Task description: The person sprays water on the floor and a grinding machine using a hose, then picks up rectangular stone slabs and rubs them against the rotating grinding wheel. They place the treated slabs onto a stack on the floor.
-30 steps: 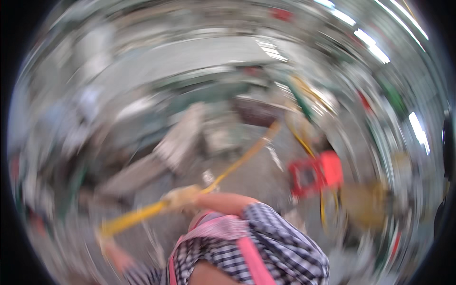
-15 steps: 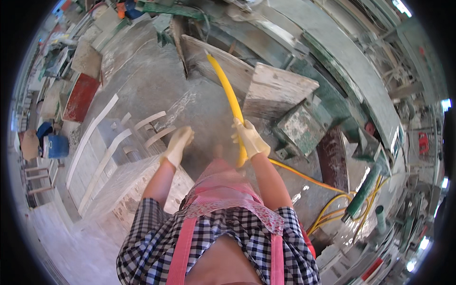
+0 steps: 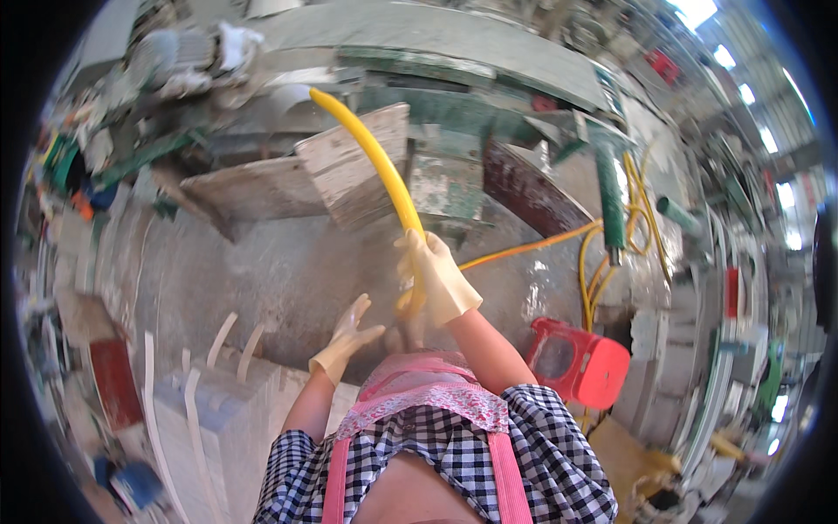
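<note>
A cream rubber glove covers each hand. My right hand [image 3: 436, 275] is wrapped round a thick yellow hose [image 3: 377, 157] near the middle. The hose's free end arcs up and leftward, with a pale spray that looks like water at its tip. Its lower part hangs beneath my hand, and a thin orange-yellow length runs off to the right. My left hand [image 3: 347, 339] is empty, fingers apart, over the floor beside a stack of pale slabs [image 3: 231, 406]. A wooden board [image 3: 358, 166] leans behind the hose.
On my right stands a red plastic stool [image 3: 594, 367]. Beyond it are a green cylinder [image 3: 610, 192] and hose coils [image 3: 642, 210]. A dark red panel [image 3: 532, 192] leans by a long green-grey machine [image 3: 489, 39]. The grey floor [image 3: 244, 279] looks wet. White strips [image 3: 196, 419] rise along the slabs.
My view has turned to the right, bringing the red stool in. The hose tip now leans further left. My left hand has gone from curled to spread fingers; my right still grips the hose.
</note>
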Tool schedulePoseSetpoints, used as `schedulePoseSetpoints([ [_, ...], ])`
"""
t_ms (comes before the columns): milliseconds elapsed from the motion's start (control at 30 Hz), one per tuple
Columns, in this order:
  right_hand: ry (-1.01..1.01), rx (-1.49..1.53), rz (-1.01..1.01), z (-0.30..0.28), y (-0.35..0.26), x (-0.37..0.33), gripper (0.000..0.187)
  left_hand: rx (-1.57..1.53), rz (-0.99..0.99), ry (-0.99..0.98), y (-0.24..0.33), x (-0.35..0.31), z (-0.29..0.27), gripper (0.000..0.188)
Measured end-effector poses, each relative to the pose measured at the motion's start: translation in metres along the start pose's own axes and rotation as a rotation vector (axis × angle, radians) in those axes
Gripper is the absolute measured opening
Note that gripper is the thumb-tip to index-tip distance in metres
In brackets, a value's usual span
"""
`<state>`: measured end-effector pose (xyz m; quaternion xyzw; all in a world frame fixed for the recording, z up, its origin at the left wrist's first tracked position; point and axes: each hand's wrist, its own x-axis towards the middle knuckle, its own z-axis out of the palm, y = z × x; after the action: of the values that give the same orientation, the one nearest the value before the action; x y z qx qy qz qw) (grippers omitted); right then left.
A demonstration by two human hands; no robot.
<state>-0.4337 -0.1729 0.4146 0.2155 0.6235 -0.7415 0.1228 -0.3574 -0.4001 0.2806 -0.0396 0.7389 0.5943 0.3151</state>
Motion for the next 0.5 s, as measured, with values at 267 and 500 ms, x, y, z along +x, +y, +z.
schedulePoseSetpoints([
  [267,0.330,0.391,-0.216,-0.112,-0.032,-0.021,0.049,0.416,0.345,-0.232,0.015,0.045,0.108,0.107],
  [500,0.401,0.741,-0.332,-0.227,-0.034,-0.039,0.050,0.528,0.478,-0.042,0.018,0.106,0.183,0.085],
])
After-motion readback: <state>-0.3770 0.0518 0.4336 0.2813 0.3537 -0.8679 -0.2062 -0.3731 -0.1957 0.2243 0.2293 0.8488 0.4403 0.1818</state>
